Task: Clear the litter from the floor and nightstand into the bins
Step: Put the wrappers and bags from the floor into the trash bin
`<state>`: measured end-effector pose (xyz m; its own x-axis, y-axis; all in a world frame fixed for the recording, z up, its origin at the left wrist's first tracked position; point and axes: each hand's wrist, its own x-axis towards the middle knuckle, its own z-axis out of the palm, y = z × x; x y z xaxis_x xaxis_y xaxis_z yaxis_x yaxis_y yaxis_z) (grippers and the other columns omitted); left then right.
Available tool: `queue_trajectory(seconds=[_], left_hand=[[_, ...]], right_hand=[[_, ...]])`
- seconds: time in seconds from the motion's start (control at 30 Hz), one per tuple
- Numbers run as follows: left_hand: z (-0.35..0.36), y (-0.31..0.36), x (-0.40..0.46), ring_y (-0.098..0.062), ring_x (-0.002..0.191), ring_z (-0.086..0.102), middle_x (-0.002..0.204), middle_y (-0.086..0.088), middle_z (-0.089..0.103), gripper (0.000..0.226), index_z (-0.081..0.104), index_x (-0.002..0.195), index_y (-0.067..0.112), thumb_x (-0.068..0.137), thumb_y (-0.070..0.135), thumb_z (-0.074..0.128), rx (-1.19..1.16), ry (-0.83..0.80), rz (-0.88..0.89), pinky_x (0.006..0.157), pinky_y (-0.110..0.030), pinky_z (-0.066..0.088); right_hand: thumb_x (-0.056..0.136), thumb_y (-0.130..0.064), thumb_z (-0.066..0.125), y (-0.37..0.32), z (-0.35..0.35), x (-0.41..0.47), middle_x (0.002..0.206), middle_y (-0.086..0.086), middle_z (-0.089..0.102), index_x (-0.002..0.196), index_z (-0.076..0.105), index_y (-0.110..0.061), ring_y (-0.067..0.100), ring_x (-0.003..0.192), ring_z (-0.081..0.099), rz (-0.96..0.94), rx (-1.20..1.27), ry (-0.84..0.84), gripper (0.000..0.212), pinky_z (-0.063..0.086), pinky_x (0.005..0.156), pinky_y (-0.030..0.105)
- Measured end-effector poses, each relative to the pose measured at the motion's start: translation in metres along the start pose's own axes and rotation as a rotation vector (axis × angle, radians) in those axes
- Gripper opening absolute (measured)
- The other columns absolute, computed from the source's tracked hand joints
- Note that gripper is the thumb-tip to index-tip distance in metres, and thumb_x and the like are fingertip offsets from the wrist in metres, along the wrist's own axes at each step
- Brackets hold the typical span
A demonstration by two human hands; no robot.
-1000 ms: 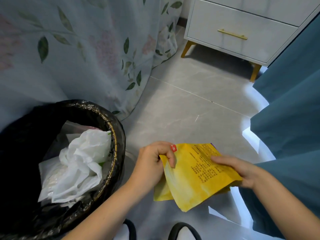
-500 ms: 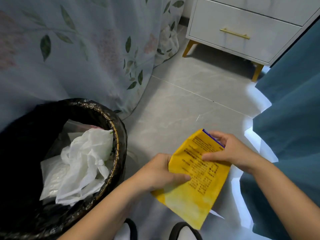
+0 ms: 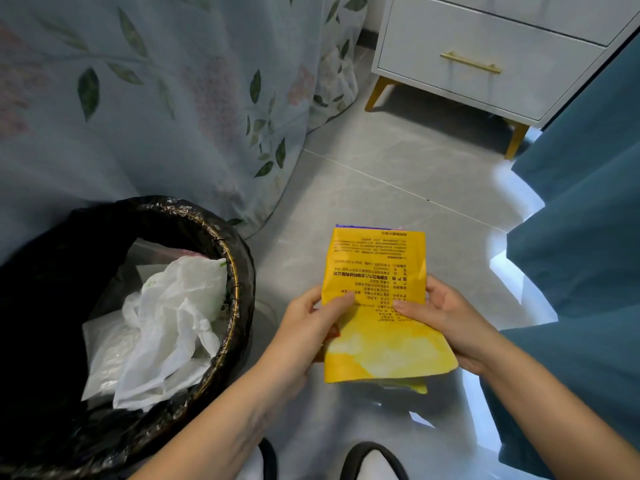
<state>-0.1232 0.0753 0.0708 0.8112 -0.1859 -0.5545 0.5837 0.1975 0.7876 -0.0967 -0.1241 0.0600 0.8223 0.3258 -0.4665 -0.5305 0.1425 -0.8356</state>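
A yellow printed packet (image 3: 377, 292) stands upright above the grey tiled floor, held from both sides. My left hand (image 3: 308, 327) pinches its left edge, thumb on the printed face. My right hand (image 3: 446, 317) grips the right edge, thumb across the front. A round bin (image 3: 239, 278) lined with a black bag stands at the lower left, to the left of the packet. Crumpled white plastic bags (image 3: 166, 323) lie inside it.
A white nightstand (image 3: 485, 53) with a gold handle and gold legs stands at the far right on the floor (image 3: 381, 174). A floral curtain (image 3: 156, 98) hangs behind the bin. Teal curtains (image 3: 585, 237) hang along the right. My shoe tips (image 3: 374, 462) show at the bottom.
The packet turned from lying tilted and sideways to standing upright. My right hand dropped from its top edge to its right side, and my left hand shifted onto the left edge.
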Motion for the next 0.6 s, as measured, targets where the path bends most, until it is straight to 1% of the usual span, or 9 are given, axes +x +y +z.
queue_trajectory(seconds=[0.1, 0.2, 0.27, 0.3, 0.37, 0.43, 0.47, 0.53, 0.6], left_hand=[[-0.008, 0.01, 0.001, -0.01, 0.046, 0.056, 0.059, -0.002, 0.061, 0.028, 0.063, 0.111, 0.028, 0.091, 0.009, 0.056, 0.03, 0.014, 0.047, 0.048, -0.023, 0.049], [-0.009, 0.019, -0.001, -0.011, 0.04, 0.048, 0.055, -0.003, 0.055, 0.038, 0.071, 0.088, 0.025, 0.091, -0.005, 0.048, 0.036, 0.028, 0.075, 0.039, -0.017, 0.041], [-0.008, 0.024, -0.003, -0.014, 0.044, 0.051, 0.06, -0.006, 0.058, 0.044, 0.075, 0.07, 0.023, 0.09, -0.003, 0.046, -0.036, 0.022, 0.043, 0.04, -0.017, 0.042], [-0.008, 0.026, -0.003, -0.017, 0.049, 0.053, 0.065, -0.008, 0.059, 0.044, 0.076, 0.068, 0.023, 0.09, 0.001, 0.045, -0.086, 0.011, 0.004, 0.043, -0.019, 0.046], [-0.009, 0.034, -0.006, -0.023, 0.055, 0.059, 0.077, -0.013, 0.062, 0.036, 0.076, 0.079, 0.02, 0.09, 0.02, 0.042, -0.199, -0.07, -0.094, 0.049, -0.025, 0.051], [-0.009, 0.033, -0.006, -0.025, 0.063, 0.064, 0.084, -0.012, 0.066, 0.031, 0.07, 0.102, 0.019, 0.09, 0.038, 0.049, -0.129, -0.091, -0.139, 0.052, -0.026, 0.053], [-0.008, 0.03, -0.004, -0.022, 0.066, 0.066, 0.086, -0.009, 0.069, 0.03, 0.064, 0.113, 0.02, 0.088, 0.037, 0.059, -0.049, -0.059, -0.129, 0.054, -0.025, 0.053], [-0.005, 0.024, -0.002, -0.016, 0.064, 0.07, 0.087, -0.006, 0.073, 0.042, 0.056, 0.121, 0.018, 0.082, 0.015, 0.072, 0.011, 0.032, -0.092, 0.053, -0.023, 0.054], [-0.003, 0.023, -0.001, -0.015, 0.064, 0.071, 0.094, -0.011, 0.075, 0.042, 0.058, 0.12, 0.008, 0.08, 0.004, 0.071, -0.019, 0.053, -0.071, 0.056, -0.024, 0.057]], right_hand=[[0.05, -0.021, 0.089, -0.006, 0.002, -0.004, 0.103, 0.005, 0.074, 0.11, 0.059, -0.014, 0.023, 0.09, 0.072, -0.087, 0.008, 0.024, 0.068, 0.058, 0.066, 0.027], [0.065, 0.0, 0.075, -0.015, 0.009, -0.007, 0.077, 0.005, 0.075, 0.082, 0.073, -0.014, 0.02, 0.071, 0.071, -0.14, -0.064, 0.031, 0.022, 0.057, 0.058, 0.024], [0.043, -0.003, 0.078, -0.02, 0.01, -0.008, 0.062, 0.007, 0.071, 0.056, 0.074, -0.016, 0.017, 0.057, 0.069, -0.13, -0.054, 0.005, 0.019, 0.054, 0.05, 0.024], [0.039, -0.006, 0.079, -0.023, 0.01, -0.008, 0.06, 0.007, 0.07, 0.051, 0.073, -0.016, 0.017, 0.056, 0.069, -0.139, -0.063, 0.003, 0.017, 0.054, 0.049, 0.024], [0.048, -0.011, 0.083, -0.027, 0.009, -0.008, 0.065, 0.004, 0.072, 0.053, 0.075, -0.022, 0.017, 0.062, 0.07, -0.224, -0.182, -0.005, 0.014, 0.055, 0.053, 0.023], [0.06, -0.007, 0.072, -0.031, 0.012, -0.009, 0.071, -0.003, 0.074, 0.056, 0.076, -0.026, 0.011, 0.068, 0.071, -0.282, -0.328, -0.026, 0.019, 0.055, 0.058, 0.019], [0.064, -0.004, 0.069, -0.032, 0.014, -0.01, 0.073, -0.006, 0.075, 0.058, 0.076, -0.028, 0.009, 0.069, 0.071, -0.294, -0.35, -0.04, 0.026, 0.054, 0.06, 0.018], [0.074, 0.008, 0.067, -0.029, 0.012, -0.005, 0.074, -0.008, 0.074, 0.067, 0.076, -0.035, 0.008, 0.068, 0.07, -0.291, -0.37, -0.035, 0.045, 0.054, 0.059, 0.019], [0.081, 0.007, 0.064, -0.026, 0.007, 0.0, 0.07, 0.0, 0.069, 0.093, 0.071, -0.042, 0.016, 0.063, 0.064, -0.239, -0.247, -0.012, 0.051, 0.052, 0.056, 0.026]])
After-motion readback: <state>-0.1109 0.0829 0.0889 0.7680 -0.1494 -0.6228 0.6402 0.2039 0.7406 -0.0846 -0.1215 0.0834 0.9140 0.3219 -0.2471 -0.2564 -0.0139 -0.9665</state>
